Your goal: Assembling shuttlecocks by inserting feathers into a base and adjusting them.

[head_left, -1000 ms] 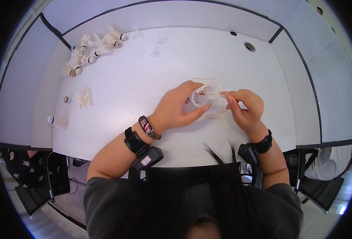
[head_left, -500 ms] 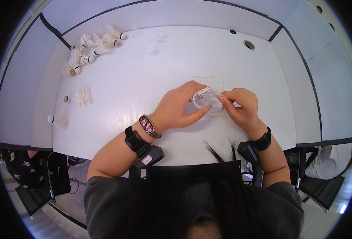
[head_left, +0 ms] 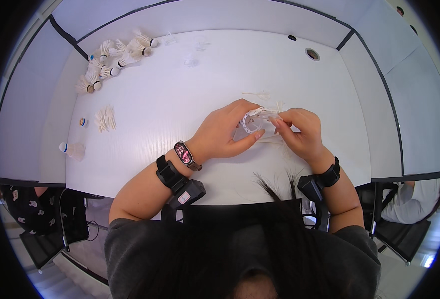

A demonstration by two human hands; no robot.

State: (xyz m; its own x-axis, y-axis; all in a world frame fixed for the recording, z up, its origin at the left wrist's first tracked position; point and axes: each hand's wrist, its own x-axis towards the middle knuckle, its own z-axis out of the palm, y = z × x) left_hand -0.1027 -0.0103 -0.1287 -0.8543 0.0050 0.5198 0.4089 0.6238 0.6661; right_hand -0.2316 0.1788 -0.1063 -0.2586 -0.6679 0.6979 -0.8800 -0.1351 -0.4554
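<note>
My left hand [head_left: 224,130] is curled round a clear plastic holder with a white, hole-dotted ring [head_left: 244,124] at its end, thumb below and fingers above. Pale feather pieces [head_left: 259,110] stick out along the upper side of the ring. At the holder's right side my right hand [head_left: 302,130] is closed in a pinch, thumb against forefinger, on what looks like a white feather; its tip is mostly hidden by the fingers. One loose feather [head_left: 256,94] lies on the table just beyond my hands, and fainter ones lie under and beside them.
Several shuttlecocks [head_left: 123,59] are heaped at the back left. Nearer on the left are a feather pile [head_left: 105,118], a small cork base [head_left: 83,122] and one shuttlecock [head_left: 72,149]. Clear plastic pieces [head_left: 191,61] lie far back. Panels [head_left: 379,109] wall the white table; a cable hole [head_left: 312,55] sits back right.
Both hands keep almost the same place. The ring has turned slightly in my left hand, and my right fingers have shifted a little at its side.
</note>
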